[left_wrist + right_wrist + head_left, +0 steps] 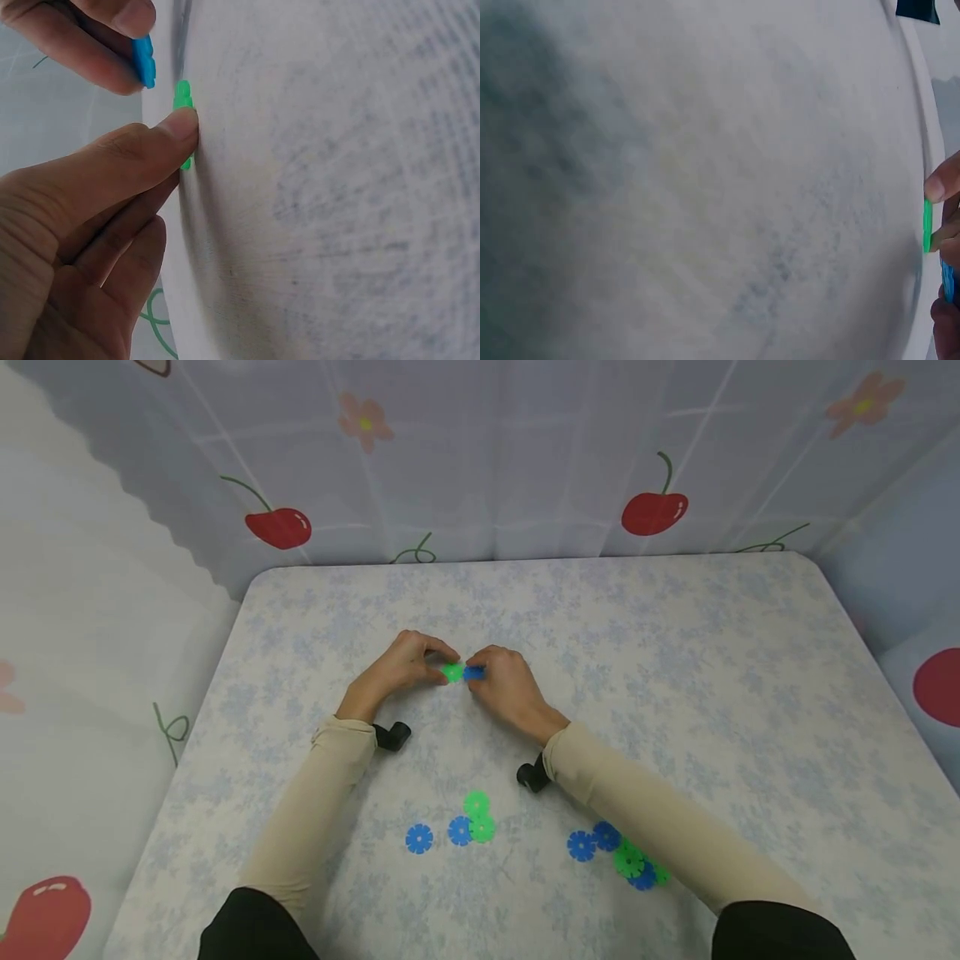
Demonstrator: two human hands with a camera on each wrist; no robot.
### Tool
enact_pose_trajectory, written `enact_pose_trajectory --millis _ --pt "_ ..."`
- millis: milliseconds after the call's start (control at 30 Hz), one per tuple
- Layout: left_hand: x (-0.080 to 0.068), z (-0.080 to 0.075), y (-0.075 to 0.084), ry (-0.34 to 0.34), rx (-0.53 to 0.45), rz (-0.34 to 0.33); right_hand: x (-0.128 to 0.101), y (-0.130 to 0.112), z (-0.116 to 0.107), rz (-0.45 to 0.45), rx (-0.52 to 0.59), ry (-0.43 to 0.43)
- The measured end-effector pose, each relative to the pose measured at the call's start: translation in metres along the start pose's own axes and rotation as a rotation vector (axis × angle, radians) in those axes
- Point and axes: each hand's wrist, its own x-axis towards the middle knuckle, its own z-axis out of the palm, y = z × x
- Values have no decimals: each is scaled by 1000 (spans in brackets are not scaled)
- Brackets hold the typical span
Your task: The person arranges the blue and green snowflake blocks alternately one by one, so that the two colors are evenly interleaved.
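Near the middle of the pale floral tablecloth, from the head camera, we see both hands meeting. Our left hand pinches a green plastic snowflake-shaped disc between thumb and fingertips, and our right hand pinches a blue plastic snowflake-shaped disc; the 2 discs sit edge to edge, whether touching we cannot tell. Closer to us lie 2 loose clusters of the same blue and green discs: a left cluster and a right cluster, partly under the right sleeve. Cherry-print fabric hangs behind the table.

Over to the left wrist camera: the left thumb presses on the green disc, seen edge-on, just above the cloth. The blue disc shows at the top, held between the right hand's fingers, a small gap apart from the green one here.

Now the right wrist camera: mostly blurred cloth. At the right edge the green disc shows as a thin strip between fingertips, with a sliver of the blue disc just below it.
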Motion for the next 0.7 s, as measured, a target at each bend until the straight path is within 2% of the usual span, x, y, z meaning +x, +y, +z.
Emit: enact_pose_trajectory --millis 700 --pt "0 1 -3 13 -5 8 7 6 8 41 30 -7"
